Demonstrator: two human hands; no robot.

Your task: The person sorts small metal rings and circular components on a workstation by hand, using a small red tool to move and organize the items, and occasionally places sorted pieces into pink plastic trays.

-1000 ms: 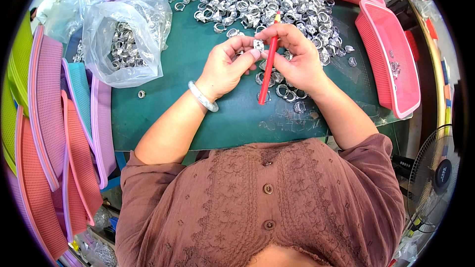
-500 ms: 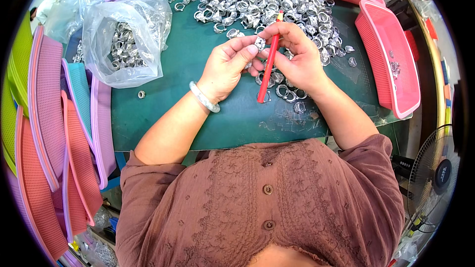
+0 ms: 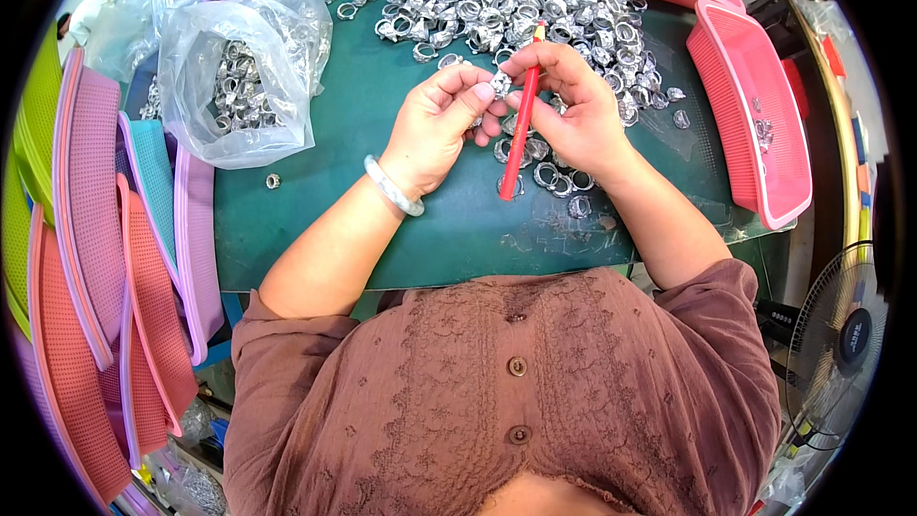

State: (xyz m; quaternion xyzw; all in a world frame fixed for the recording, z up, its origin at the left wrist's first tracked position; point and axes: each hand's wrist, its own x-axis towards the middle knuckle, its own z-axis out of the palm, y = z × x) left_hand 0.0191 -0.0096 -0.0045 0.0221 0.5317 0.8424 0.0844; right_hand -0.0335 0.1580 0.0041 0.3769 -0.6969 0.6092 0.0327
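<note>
Looks like mid-inspection: left hand [image 3: 435, 129] pinches one silver ring [image 3: 499, 85] in its fingers near the surface's far edge, right hand [image 3: 573, 105] grips the red pencil [image 3: 519, 124] against it. The next move probably calls for steady tip placement.
</note>
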